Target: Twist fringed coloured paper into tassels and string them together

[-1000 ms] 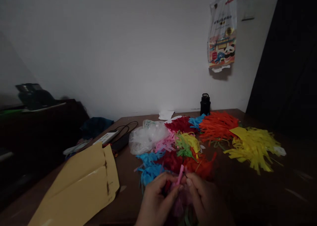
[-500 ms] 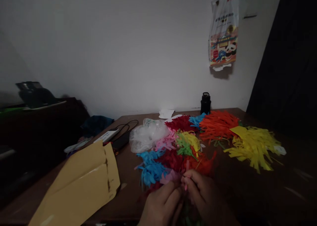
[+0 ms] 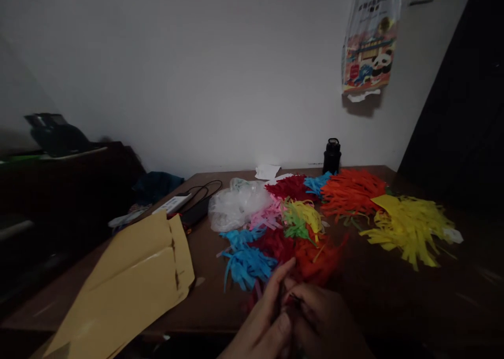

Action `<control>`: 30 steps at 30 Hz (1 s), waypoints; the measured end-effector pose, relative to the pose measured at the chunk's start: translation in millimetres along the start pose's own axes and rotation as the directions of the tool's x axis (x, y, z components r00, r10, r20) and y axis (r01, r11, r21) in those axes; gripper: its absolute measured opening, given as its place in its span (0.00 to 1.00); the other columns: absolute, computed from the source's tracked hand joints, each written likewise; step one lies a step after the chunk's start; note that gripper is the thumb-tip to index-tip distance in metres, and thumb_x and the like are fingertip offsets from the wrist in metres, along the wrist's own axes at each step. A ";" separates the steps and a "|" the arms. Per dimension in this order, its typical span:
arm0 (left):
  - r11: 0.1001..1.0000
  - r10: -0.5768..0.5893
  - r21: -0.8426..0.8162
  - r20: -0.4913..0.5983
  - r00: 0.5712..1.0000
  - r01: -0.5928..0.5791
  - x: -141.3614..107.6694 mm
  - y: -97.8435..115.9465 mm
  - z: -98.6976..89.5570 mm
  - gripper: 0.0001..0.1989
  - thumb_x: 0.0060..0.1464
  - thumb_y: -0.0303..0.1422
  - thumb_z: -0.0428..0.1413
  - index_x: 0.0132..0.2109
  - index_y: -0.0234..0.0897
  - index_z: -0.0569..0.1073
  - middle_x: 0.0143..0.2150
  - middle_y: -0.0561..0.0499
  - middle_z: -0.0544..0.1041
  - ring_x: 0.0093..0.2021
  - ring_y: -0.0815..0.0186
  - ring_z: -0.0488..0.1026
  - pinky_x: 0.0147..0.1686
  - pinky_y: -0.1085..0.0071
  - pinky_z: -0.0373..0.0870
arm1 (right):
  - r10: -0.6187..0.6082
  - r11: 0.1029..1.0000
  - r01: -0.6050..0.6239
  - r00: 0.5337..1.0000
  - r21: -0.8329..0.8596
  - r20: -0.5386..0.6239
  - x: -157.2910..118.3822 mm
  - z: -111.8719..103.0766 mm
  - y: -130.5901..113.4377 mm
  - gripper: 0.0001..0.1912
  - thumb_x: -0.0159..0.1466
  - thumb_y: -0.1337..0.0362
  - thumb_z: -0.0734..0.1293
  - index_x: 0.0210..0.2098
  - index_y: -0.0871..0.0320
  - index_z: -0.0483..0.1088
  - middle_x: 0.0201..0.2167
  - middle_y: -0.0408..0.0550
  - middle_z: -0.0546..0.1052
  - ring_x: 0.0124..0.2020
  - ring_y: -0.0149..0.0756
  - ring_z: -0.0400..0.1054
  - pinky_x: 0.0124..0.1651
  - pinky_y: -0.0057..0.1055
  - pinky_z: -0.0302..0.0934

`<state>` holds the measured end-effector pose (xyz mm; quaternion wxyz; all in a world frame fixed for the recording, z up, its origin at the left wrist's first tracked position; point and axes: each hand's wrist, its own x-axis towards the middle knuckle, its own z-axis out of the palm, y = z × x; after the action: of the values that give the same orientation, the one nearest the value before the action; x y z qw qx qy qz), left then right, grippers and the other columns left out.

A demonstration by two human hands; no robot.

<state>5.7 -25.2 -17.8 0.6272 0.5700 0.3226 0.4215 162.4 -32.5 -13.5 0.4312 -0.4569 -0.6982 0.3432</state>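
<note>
My left hand (image 3: 264,317) and my right hand (image 3: 321,309) meet at the table's front edge, low in the view. The left index finger points up and forward, and its other fingers curl against the right hand. Fingers of the right hand are bent together around something small and dark that I cannot make out. Just beyond the hands lie blue paper fringe (image 3: 249,264), dark red fringe (image 3: 276,244) and orange-red fringe (image 3: 318,259). Green fringe (image 3: 297,225), yellow strips (image 3: 311,214) and pink strips (image 3: 268,215) lie farther back.
A yellow-brown envelope (image 3: 126,285) covers the table's left side. Behind the fringes are a clear plastic bag (image 3: 236,204), a power strip (image 3: 172,204) and a black bottle (image 3: 332,157). Large orange (image 3: 352,193) and yellow (image 3: 411,228) bundles lie right. A printed bag (image 3: 370,49) hangs on the wall.
My hands have drawn closer together and lower, and the left index finger has extended. The pink piece between the fingers no longer shows. The view has shifted slightly.
</note>
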 end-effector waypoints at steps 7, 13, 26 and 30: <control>0.960 -0.117 -0.272 -0.159 0.980 0.071 6.1 -9.2 6.6 0.15 0.51 0.44 0.64 0.36 0.39 0.72 0.27 0.56 0.71 0.28 0.70 0.66 0.32 0.76 0.64 | 0.107 0.993 -0.098 0.980 0.064 -0.169 1.3 -1.9 13.1 0.13 0.67 0.55 0.58 0.43 0.54 0.68 0.35 0.45 0.77 0.30 0.34 0.72 0.32 0.25 0.65; 0.793 -0.249 -0.587 -0.067 0.966 0.163 11.1 -9.8 3.6 0.17 0.48 0.41 0.67 0.39 0.38 0.70 0.21 0.60 0.69 0.17 0.77 0.60 0.20 0.80 0.60 | -0.014 0.998 0.008 0.996 -0.062 -0.092 -2.3 2.7 8.5 0.18 0.71 0.56 0.52 0.34 0.53 0.68 0.25 0.41 0.76 0.25 0.31 0.71 0.29 0.23 0.59; 0.812 -0.192 -0.573 -0.078 0.978 0.114 6.4 -17.4 5.7 0.16 0.53 0.41 0.64 0.39 0.38 0.68 0.22 0.59 0.69 0.18 0.77 0.61 0.20 0.80 0.61 | -0.027 0.984 0.024 1.000 -0.176 -0.015 -2.9 0.9 4.9 0.19 0.71 0.58 0.49 0.28 0.54 0.61 0.20 0.39 0.69 0.21 0.28 0.64 0.26 0.24 0.51; 0.812 -0.198 -0.573 -0.086 0.976 0.114 5.7 -18.2 5.5 0.16 0.53 0.41 0.64 0.40 0.39 0.68 0.23 0.59 0.68 0.19 0.76 0.61 0.21 0.79 0.62 | -0.007 0.988 0.009 1.000 -0.152 0.015 -2.6 -0.3 3.7 0.20 0.71 0.56 0.49 0.27 0.54 0.61 0.21 0.40 0.69 0.21 0.29 0.64 0.26 0.24 0.51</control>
<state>16.0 -22.4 -34.5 0.7754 0.2993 0.2730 0.4844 164.5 -33.7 -17.4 0.3914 -0.4832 -0.7272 0.2905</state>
